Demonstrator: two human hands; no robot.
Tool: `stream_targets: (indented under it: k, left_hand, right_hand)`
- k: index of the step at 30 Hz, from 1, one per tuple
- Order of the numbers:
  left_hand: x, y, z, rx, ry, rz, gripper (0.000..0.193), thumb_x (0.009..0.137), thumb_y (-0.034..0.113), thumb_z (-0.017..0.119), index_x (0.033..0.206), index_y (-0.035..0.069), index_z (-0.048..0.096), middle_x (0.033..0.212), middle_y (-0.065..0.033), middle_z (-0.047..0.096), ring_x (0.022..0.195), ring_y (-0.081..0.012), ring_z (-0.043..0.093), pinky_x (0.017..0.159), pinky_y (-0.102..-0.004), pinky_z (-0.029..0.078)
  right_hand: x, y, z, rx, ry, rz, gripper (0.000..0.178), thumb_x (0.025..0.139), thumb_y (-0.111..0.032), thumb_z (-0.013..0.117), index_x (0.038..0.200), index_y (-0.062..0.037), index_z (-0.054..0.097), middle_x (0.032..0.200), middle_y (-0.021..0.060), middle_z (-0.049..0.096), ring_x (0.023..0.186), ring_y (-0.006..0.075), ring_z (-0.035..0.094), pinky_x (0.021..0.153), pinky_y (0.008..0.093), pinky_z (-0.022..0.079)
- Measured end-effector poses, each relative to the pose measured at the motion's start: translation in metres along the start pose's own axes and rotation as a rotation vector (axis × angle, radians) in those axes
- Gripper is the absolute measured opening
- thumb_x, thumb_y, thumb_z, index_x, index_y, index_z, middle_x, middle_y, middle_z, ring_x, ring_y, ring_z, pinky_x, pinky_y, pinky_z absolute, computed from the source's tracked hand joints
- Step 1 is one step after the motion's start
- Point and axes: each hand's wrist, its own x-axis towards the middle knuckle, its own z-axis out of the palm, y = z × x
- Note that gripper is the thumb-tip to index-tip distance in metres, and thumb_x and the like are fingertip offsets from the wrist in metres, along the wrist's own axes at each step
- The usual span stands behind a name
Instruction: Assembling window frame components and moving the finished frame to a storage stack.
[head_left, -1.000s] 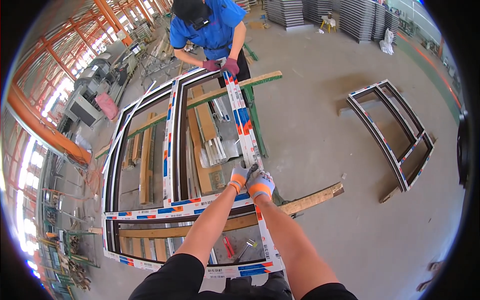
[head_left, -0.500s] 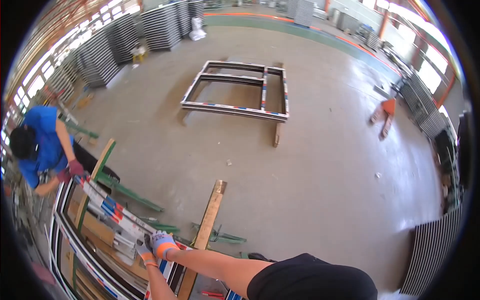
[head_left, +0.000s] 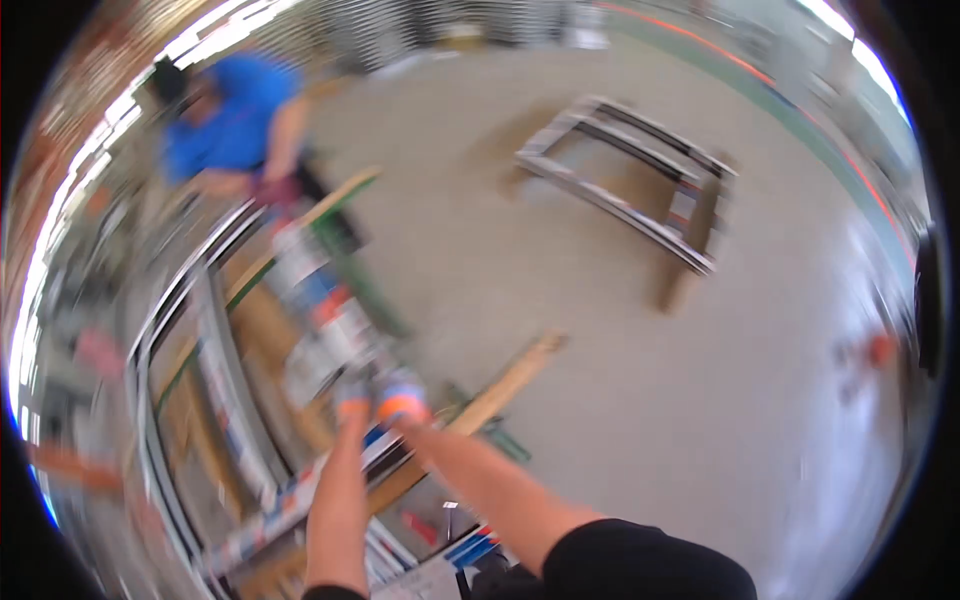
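My left hand (head_left: 352, 393) and my right hand (head_left: 402, 394), in grey-and-orange gloves, are side by side at the near right corner of a large metal window or door frame (head_left: 165, 425). They meet the end of its far side bar (head_left: 345, 322), covered in white, blue and red film. Motion smears the fingers, so their grip is unclear. At that bar's other end, a co-worker in a blue shirt (head_left: 235, 110) has dark red gloves (head_left: 275, 190) on the frame. Inside the frame runs a curved-looking crossbar (head_left: 232, 385).
Wooden beams (head_left: 505, 385) on green stands (head_left: 505, 440) lie under the frame. A second frame (head_left: 610, 195) rests on supports on the grey floor. Stacks of panels (head_left: 370, 35) stand at the back. An orange pallet jack (head_left: 880, 350) is blurred at right.
The view has swung left, so the frame, co-worker and second frame sit farther right, and the picture is blurred. My hands remain at the same bar of the frame.
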Motion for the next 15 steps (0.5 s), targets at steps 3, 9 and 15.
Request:
stream_targets:
  k: [3, 9, 15]
  left_hand:
    - [-0.039, -0.034, -0.029, -0.144, -0.102, -0.271, 0.039, 0.094, 0.032, 0.045, 0.124, 0.008, 0.055, 0.106, -0.022, 0.066, 0.098, -0.038, 0.062, 0.084, -0.0472, 0.051]
    - [-0.268, 0.03, -0.165, -0.541, 0.33, -0.459, 0.037, 0.091, 0.032, 0.057, 0.117, 0.005, 0.057, 0.104, -0.0173, 0.064, 0.1, -0.0364, 0.061, 0.092, -0.0435, 0.047]
    - [-0.673, 0.053, -0.2, -0.451, 0.391, -1.064, 0.03, 0.079, 0.015, 0.065, 0.108, 0.008, 0.065, 0.099, -0.0177, 0.068, 0.087, -0.0367, 0.066, 0.078, -0.0437, 0.053]
  right_hand:
    - [0.008, -0.047, 0.056, -0.021, 0.241, -0.093, 0.026, 0.089, -0.032, 0.057, 0.099, -0.0111, 0.069, 0.099, 0.0102, 0.068, 0.09, 0.023, 0.065, 0.075, 0.0411, 0.055]
    - [-0.051, -0.043, 0.051, 0.187, 0.23, 0.086, 0.049, 0.075, -0.035, 0.065, 0.111, -0.0028, 0.063, 0.112, 0.0204, 0.064, 0.106, 0.0364, 0.062, 0.092, 0.0426, 0.051]
    - [-0.119, -0.078, 0.091, 0.038, 0.705, -0.006, 0.059, 0.072, -0.034, 0.069, 0.117, 0.0009, 0.056, 0.12, 0.0192, 0.057, 0.115, 0.0364, 0.053, 0.1, 0.0427, 0.044]
